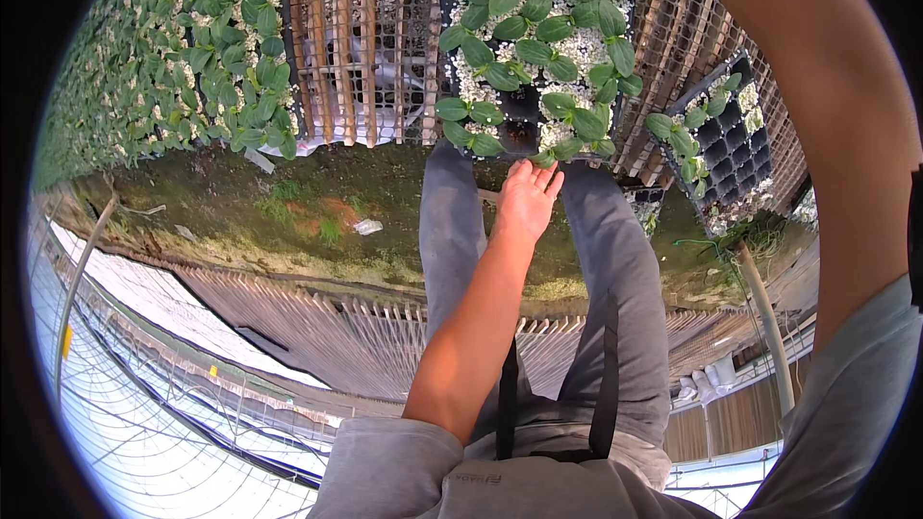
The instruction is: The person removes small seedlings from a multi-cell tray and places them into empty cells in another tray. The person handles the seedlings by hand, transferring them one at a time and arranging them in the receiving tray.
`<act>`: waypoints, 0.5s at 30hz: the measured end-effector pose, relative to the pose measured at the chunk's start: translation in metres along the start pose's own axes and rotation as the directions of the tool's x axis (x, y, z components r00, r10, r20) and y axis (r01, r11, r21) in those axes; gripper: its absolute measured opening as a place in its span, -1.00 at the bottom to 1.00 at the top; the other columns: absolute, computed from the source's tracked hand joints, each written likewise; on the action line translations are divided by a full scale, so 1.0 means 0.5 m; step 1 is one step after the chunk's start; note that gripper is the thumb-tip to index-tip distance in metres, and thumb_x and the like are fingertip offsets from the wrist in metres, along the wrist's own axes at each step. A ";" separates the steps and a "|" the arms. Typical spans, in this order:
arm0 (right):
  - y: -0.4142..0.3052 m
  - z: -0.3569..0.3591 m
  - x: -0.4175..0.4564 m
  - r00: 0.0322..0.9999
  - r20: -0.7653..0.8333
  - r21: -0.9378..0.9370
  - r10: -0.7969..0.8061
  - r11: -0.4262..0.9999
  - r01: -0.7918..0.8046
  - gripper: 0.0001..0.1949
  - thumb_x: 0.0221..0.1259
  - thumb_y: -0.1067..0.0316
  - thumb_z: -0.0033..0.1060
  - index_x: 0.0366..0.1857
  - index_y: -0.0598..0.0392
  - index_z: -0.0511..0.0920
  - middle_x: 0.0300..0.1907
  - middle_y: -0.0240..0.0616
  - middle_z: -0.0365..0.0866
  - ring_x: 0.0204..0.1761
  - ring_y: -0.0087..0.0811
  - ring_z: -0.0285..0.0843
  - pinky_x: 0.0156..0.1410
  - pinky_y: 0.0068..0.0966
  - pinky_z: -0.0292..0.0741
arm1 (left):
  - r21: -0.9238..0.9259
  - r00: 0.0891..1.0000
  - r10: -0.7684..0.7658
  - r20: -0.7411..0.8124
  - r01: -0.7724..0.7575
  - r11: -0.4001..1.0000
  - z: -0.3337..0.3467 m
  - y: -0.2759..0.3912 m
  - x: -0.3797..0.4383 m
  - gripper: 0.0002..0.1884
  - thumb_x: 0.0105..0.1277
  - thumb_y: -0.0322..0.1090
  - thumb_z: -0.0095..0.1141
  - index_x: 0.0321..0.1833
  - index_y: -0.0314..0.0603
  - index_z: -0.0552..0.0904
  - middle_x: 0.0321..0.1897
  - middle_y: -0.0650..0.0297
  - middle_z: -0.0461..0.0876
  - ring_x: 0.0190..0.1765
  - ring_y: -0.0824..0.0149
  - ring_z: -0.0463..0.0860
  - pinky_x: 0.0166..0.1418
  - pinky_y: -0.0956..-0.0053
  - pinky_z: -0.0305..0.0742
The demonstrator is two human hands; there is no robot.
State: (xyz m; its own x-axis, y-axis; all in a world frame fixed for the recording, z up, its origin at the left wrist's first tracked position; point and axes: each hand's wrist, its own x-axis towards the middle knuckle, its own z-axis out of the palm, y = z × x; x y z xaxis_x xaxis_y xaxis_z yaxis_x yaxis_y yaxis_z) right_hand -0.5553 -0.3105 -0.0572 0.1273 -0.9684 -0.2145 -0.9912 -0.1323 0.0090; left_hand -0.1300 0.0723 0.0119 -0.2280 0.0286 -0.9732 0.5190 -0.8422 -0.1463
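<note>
My left hand (530,202) is at the near edge of a black plastic seedling tray (520,109), palm up with its fingers apart. Its fingertips lie just under the leaves of a seedling (554,154) at that edge; whether they touch the tray cannot be made out. Nothing shows in the palm. Broad-leaved green seedlings in white granular medium fill most of the tray, and a couple of cells near the front are bare. My right arm (815,72) reaches up past the top right of the view, with the hand out of sight.
Full seedling trays (238,65) cover the bench at left. A mostly emptied black tray (728,137) tilts over the bench edge at right. Plastic mesh over wooden slats (360,36) separates the trays. Mossy ground (360,245) and a wooden post (768,324) are below.
</note>
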 end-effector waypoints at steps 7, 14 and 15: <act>-0.182 -0.224 -0.301 0.704 -0.206 0.789 0.680 0.541 -0.292 -0.69 0.46 0.12 0.04 -0.20 0.18 0.62 -0.41 -0.15 0.67 -0.29 -0.24 0.65 -0.08 -0.26 0.54 | 0.531 0.995 -0.033 -0.095 0.079 0.844 -0.022 0.074 -0.067 -0.71 0.62 -0.27 -0.05 0.29 -0.17 0.50 0.20 0.13 0.64 0.23 0.13 0.64 0.43 0.19 0.50; -0.629 -0.208 -0.725 0.415 0.199 0.926 0.888 -0.032 -0.375 -0.76 0.64 0.29 -0.06 -0.10 0.20 0.61 -0.16 -0.27 0.68 -0.04 -0.48 0.58 0.16 -0.50 0.48 | 0.992 0.994 -0.009 -0.112 0.111 -0.060 -0.219 0.047 -0.237 -0.65 0.51 -0.26 0.01 0.26 -0.24 0.55 0.06 0.15 0.72 0.13 0.27 0.68 0.24 0.38 0.54; -0.715 -0.222 -0.771 0.345 0.276 0.903 0.897 -0.119 -0.413 -0.81 0.58 0.33 0.03 -0.12 0.22 0.60 -0.19 -0.17 0.62 -0.12 -0.32 0.60 0.08 -0.44 0.51 | 0.961 0.993 -0.005 -0.120 0.115 -0.250 -0.216 0.047 -0.270 -0.64 0.48 -0.25 0.05 0.23 -0.27 0.57 0.01 0.12 0.74 0.11 0.25 0.69 0.22 0.38 0.54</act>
State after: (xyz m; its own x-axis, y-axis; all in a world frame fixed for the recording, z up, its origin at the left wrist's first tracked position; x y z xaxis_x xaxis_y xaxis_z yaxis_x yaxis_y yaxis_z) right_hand -0.2459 0.0867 0.1304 -0.8554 -0.3947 -0.3355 0.0313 0.6070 -0.7941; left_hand 0.0017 0.1069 0.1210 -0.1296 0.0970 -0.9868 -0.9480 -0.3040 0.0946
